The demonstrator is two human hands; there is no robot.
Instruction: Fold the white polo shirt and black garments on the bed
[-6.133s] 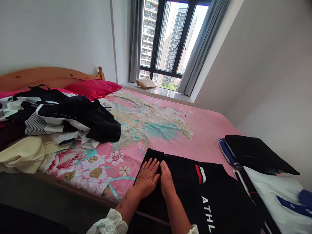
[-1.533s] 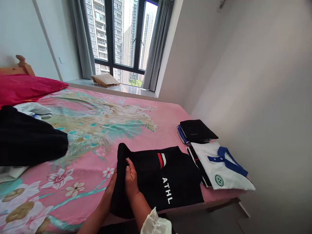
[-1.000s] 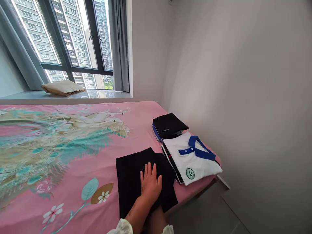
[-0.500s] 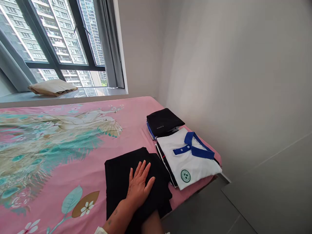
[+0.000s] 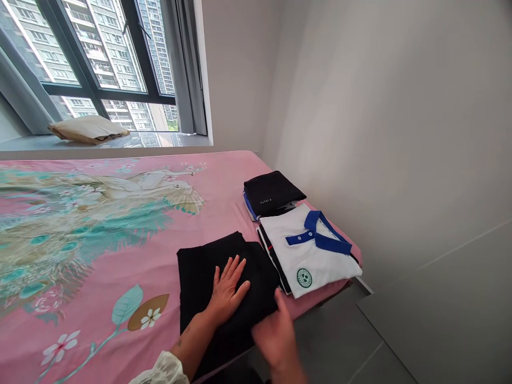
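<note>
folded black garment [image 5: 208, 277] lies flat on the pink bedsheet [image 5: 224, 181], close to the near edge of the bed. the left hand [image 5: 228, 290] rests palm down on top of it, with its fingers [image 5: 230, 272] open and spread, pressing flat and gripping nothing. a white ruffled cuff [image 5: 160, 370] shows at that wrist. the right hand [image 5: 276, 336] is blurred, just off the garment's near right corner. its fingers look open and not closed on anything, but the blur hides whether they touch the cloth. just beside the garment, to its right, lies a folded white polo shirt [image 5: 308, 261] with a blue collar and a round green badge. beyond that shirt sits a smaller folded black cloth [image 5: 272, 193] on a blue-edged piece of clothing [image 5: 250, 208]. to the garment's left, the bedsheet has a printed peacock [image 5: 140, 184].
</note>
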